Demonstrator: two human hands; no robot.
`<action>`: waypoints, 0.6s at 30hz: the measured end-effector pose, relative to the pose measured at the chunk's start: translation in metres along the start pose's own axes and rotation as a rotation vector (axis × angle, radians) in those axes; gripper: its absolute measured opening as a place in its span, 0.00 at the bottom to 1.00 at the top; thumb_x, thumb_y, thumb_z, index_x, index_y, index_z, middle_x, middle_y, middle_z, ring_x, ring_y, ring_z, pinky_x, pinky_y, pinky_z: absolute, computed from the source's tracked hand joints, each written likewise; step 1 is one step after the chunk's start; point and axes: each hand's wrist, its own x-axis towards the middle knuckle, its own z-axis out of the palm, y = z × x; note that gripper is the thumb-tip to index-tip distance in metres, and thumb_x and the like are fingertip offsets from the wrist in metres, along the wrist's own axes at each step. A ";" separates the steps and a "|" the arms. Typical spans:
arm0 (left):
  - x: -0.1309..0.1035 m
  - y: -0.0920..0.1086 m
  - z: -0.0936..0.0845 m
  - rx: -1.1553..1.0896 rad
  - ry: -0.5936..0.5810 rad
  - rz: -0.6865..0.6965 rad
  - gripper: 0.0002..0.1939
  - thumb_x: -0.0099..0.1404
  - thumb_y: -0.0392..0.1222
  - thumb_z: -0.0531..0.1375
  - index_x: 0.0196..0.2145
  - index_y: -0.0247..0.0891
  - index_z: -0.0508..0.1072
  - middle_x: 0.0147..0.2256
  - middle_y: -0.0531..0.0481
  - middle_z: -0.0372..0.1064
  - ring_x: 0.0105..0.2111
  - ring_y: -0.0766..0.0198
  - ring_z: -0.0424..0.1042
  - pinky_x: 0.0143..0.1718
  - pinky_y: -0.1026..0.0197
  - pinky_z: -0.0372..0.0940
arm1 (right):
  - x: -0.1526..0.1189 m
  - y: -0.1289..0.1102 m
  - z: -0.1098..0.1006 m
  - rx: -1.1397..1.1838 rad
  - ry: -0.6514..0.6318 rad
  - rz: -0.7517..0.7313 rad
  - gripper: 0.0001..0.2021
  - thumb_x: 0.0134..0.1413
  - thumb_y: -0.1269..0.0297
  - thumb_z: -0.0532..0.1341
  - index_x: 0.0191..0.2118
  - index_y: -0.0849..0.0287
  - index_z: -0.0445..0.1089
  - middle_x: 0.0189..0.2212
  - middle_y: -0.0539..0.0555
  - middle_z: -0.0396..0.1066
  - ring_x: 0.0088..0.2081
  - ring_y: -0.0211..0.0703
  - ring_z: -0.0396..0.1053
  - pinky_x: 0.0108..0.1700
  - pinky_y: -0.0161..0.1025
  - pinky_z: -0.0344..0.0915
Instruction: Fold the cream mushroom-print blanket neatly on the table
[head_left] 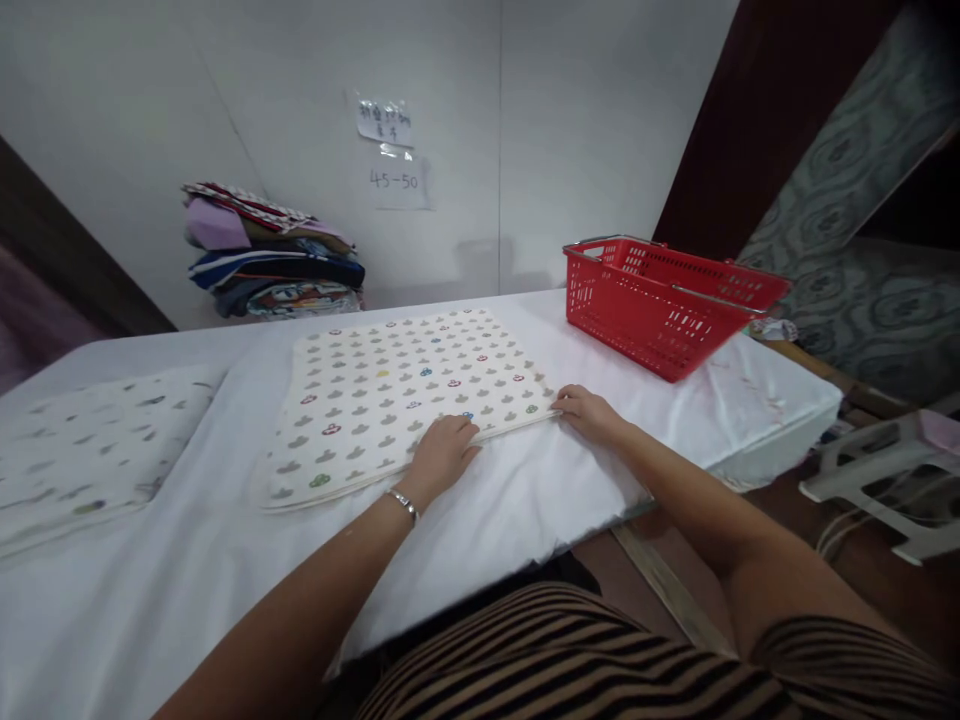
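1. Head view: my left hand (445, 452), palm down on the near edge of the patterned cloth, right of that edge's middle. Fingers close together, loosely bent, on the upper face; whether the thumb pinches the edge, I cannot tell.
2. My right hand (589, 412), at the near right corner of the same cloth. Fingers curled, tips touching the corner; how firmly they close on it, I cannot tell.
3. One patterned cloth (390, 400), cream, flat, lying mostly ahead and to the left of my hands. Rows of grey motifs, a few in red, blue, green and yellow. Layers show at the near edge.
4. One bracelet (405, 503), silver-coloured, on my left wrist.
5. One second cloth (105, 430), pale with scattered marks, well to the left of my left hand, apart from the first.
6. One pile of fabrics (277, 260), mixed colours, beyond my left hand and leftward, by the wall (450, 60).
7. One red basket (637, 310), with metal handles, beyond my right hand and rightward.
8. Two paper notes (400, 182), on the wall ahead of my hands; the lower reads "45-50".
9. One white table cover (202, 560), beneath all the cloths.
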 end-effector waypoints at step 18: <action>0.100 0.061 0.030 -0.106 0.022 -0.122 0.18 0.60 0.52 0.58 0.42 0.37 0.69 0.41 0.45 0.68 0.40 0.58 0.67 0.38 0.59 0.59 | 0.030 -0.011 -0.006 0.394 0.080 0.111 0.13 0.51 0.74 0.57 0.41 0.55 0.74 0.39 0.50 0.74 0.42 0.40 0.70 0.45 0.34 0.63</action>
